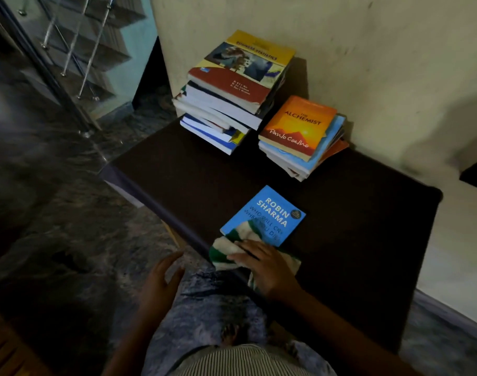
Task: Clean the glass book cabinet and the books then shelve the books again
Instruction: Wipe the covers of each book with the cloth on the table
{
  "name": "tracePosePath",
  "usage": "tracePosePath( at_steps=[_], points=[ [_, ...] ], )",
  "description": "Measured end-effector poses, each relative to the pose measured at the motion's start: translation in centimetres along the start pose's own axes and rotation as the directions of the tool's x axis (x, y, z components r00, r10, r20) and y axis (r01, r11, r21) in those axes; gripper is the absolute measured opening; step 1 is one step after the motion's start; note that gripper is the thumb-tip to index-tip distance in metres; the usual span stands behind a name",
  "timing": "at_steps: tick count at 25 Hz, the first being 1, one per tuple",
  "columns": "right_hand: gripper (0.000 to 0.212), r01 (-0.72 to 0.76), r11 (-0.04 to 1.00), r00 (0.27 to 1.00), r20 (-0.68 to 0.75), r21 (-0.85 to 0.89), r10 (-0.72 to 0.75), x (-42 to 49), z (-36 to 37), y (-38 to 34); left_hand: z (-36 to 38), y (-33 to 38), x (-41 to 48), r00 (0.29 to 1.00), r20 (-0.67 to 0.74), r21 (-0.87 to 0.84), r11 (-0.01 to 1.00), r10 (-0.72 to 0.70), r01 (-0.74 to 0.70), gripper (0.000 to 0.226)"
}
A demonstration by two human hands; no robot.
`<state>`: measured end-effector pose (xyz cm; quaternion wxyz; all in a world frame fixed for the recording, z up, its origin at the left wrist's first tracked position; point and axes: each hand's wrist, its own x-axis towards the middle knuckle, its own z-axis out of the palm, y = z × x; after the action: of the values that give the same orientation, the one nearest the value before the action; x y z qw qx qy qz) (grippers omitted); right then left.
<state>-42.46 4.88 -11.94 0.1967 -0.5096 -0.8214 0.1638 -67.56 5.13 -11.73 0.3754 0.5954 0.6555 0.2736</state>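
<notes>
Your left hand (161, 278) hangs free, fingers spread, at 9 o'clock from your right hand (264, 270). The right hand presses the striped cloth (223, 253) flat onto the blue book (267, 213) on the table (354, 240). I judge the wiping is underway. At 12 o'clock lie the short stack (299, 131) and the tall stack (232, 85). The cabinet is not visible, and shelving is not yet begun.

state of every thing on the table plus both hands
blue paperback book: closed, flat, cover up
green-and-white striped cloth: bunched over its near corner
right hand: flat, pressing the cloth
left hand: open, holding nothing
tall book stack: closed, unevenly piled
short orange-topped book stack: closed, fanned
</notes>
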Motion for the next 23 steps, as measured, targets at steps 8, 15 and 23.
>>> tracePosePath(
  at_steps=[8,15,23],
  points=[
    [0.056,-0.478,0.856,0.821,-0.247,0.198,0.515,4.2,-6.8,6.5,2.9,6.4,5.3,0.987,0.101,-0.073,0.990,0.128,-0.121,0.037],
    [0.054,-0.240,0.969,0.945,-0.240,-0.055,0.221,-0.2,0.0,0.6,6.2,8.4,8.0,0.997,0.079,0.078,0.997,0.002,-0.008,0.035],
    [0.028,-0.201,0.953,0.885,-0.375,0.225,0.276,-3.8,-1.6,-0.1,7.9,10.2,10.0,0.950,0.272,0.484,0.875,-0.154,0.004,0.072]
  ],
)
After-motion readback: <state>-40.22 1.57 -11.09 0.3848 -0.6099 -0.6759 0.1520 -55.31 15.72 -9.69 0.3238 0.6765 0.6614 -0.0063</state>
